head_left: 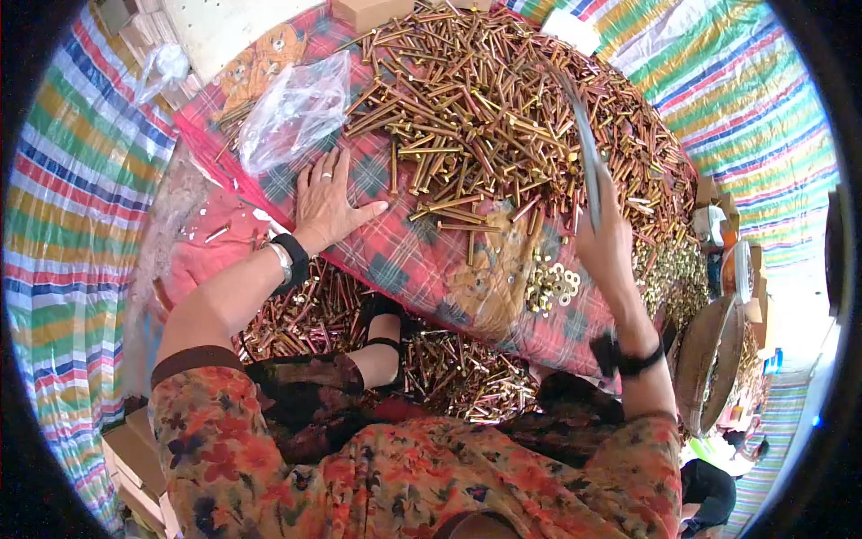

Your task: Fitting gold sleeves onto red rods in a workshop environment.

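Obs.: L hand (334, 208) lies palm down on the red/dk plaid cloth (386, 238), nr its front edge; fingers extended & slightly apart, thumb out wide to the R, nothing in grasp. Ring (327, 175) on one finger; dk wristband (291, 260) at that wrist. Clear plastic bag (296, 117), crumpled, just beyond the fingertips. R hand (603, 238) is closed on the lower end of a long, thin, slightly curved grey strip (585, 135); exact placement of indiv. fingers can't be told, partly hidden by the back of the hand. Strip extends away from the person, over the R part of the bolt pile (485, 99); whether its far end touches the bolts can't be told. Pile = many brass-/copper-coloured bolts, loose, mixed orientations, spread over the far & R part of the cloth; a few strays at the near edge, between the two hands. Small cluster of washers & nuts (549, 286) on the cloth, just L of R forearm; larger heap of small yellowish pcs (675, 274) to the R of it. Below the cloth edge, approx. at the person's feet: lower bolt heap (467, 377). Far R: round basket (708, 346), tilted. Surroundings: striped sheeting (81, 234) both sides, cardboard box (364, 13) at far edge, another person (709, 490) lower R, partly in view.
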Available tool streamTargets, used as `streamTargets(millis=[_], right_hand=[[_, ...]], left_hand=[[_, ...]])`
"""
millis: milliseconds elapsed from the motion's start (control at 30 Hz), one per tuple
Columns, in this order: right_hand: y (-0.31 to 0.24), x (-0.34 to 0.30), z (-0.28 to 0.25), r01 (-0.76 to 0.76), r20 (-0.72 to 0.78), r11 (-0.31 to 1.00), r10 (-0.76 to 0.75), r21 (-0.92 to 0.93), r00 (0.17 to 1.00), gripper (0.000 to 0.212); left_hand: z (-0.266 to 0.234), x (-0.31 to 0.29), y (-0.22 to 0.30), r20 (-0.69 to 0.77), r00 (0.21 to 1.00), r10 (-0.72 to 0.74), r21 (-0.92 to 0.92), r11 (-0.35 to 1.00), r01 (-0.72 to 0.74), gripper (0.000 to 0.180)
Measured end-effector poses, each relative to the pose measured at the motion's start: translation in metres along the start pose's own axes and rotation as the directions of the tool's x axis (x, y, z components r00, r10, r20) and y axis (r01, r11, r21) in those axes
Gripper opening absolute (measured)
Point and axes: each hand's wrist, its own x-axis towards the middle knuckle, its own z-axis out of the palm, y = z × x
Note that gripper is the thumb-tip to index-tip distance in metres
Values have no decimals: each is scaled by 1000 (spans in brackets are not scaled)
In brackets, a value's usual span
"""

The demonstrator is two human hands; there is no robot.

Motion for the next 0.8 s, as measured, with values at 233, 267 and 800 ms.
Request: streamTargets(millis=[233, 267, 800], right_hand=[[6, -32, 56, 34, 144, 999, -30, -28, 989, 66], [-1, -45, 43, -65, 170, 997, 56, 51, 984, 65], [109, 102, -1, 5, -199, 1000, 1, 29, 980, 55]], left_hand=[[-1, -1, 2, -80, 996, 25, -22, 999, -27, 102], [-3, -1, 6, -75, 997, 22, -30, 999, -24, 101], [6, 5, 17, -13, 1000, 1, 45, 999, -1, 99]])
